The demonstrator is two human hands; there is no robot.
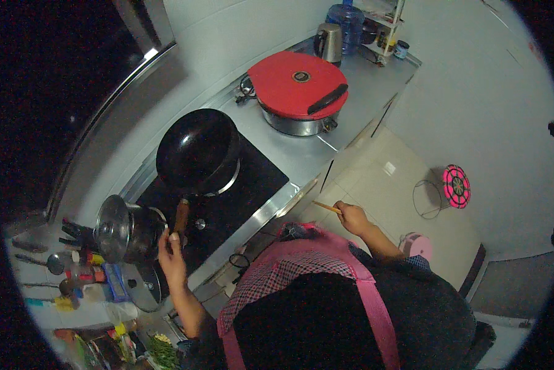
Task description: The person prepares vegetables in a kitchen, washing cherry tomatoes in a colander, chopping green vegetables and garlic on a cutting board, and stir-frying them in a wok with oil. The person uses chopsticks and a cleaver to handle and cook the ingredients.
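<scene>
A black wok [196,150] rests on the black cooktop [263,178], its wooden handle [182,216] pointing back towards me. My left hand [171,252] is at the end of that handle, beside the steel pot; thumb and fingertips are close together there, but whether they grip the handle is hard to tell. A steel pot with a glass lid [115,229] stands to the left of the wok. My right hand [352,218] is closed around a thin wooden utensil [327,206], out over the floor in front of the counter. The utensil's far end is hard to make out.
A red-lidded electric pan [300,88] sits right of the cooktop, with a kettle [330,41] and a blue water bottle [345,23] behind. Left are a glass lid [143,284], seasoning containers [85,273] and chopped greens [162,351]. A pink-topped stool [456,186] stands on the floor.
</scene>
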